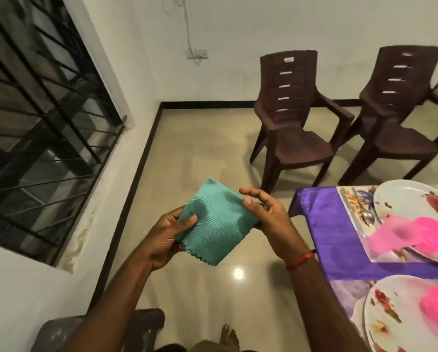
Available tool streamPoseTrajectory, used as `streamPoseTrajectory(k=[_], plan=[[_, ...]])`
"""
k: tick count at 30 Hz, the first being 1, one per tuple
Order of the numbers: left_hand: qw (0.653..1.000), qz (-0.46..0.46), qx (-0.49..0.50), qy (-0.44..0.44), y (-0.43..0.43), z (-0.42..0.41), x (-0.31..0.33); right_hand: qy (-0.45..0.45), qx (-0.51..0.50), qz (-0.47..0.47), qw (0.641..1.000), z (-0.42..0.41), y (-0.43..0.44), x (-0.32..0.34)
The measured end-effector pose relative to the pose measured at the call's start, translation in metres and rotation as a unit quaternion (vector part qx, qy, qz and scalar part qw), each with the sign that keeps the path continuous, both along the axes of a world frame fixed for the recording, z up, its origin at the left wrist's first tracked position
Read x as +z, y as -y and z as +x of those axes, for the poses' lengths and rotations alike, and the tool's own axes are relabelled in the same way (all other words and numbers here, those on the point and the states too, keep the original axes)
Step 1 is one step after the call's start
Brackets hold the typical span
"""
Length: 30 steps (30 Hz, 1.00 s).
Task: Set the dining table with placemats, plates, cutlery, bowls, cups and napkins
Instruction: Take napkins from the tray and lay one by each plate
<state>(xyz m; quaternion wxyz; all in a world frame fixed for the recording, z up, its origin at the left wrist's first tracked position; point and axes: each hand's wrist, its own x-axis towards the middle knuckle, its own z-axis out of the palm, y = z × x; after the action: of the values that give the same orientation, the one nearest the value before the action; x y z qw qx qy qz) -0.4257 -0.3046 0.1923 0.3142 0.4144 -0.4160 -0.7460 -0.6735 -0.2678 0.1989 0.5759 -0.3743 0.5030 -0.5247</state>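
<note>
Head view, hands (162, 240) (271, 217) pinching ribbed teal napkin (218, 224), zigzag edge

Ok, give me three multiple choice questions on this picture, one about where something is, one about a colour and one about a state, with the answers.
1. Where is the green napkin?
A. on a plate
B. held above the floor
C. on a chair seat

2. What colour is the tablecloth?
A. purple
B. white
C. red

3. How do the brown chairs stand?
A. tipped over
B. stacked
C. upright, seats bare

Answers:
1 B, the left hand and right hand hold it off to the side of the tablecloth.
2 A, its bare edge is purple.
3 C, both stand on their legs, side by side.
</note>
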Motion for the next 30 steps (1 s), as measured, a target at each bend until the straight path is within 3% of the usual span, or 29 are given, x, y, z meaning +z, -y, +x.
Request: streamPoseTrajectory(k=[3, 9, 22, 30], plan=[[0.996, -0.003, -0.078, 0.041, 0.017, -0.019, -0.002, -0.044, -0.012, 0.040, 0.998, -0.025, 0.000, -0.007], [0.977, 0.002, -0.207, 0.058, 0.059, -0.066, -0.008, -0.037, 0.000, 0.062, 0.997, -0.060, -0.003, -0.013], [0.970, 0.145, -0.185, -0.059, 0.164, -0.176, -0.030, -0.044, -0.276, 0.019, 0.960, -0.103, 0.051, -0.015], [0.918, 0.154, -0.366, 0.002, 0.221, -0.226, -0.042, -0.020, -0.427, 0.028, 0.904, -0.116, 0.080, -0.020]])
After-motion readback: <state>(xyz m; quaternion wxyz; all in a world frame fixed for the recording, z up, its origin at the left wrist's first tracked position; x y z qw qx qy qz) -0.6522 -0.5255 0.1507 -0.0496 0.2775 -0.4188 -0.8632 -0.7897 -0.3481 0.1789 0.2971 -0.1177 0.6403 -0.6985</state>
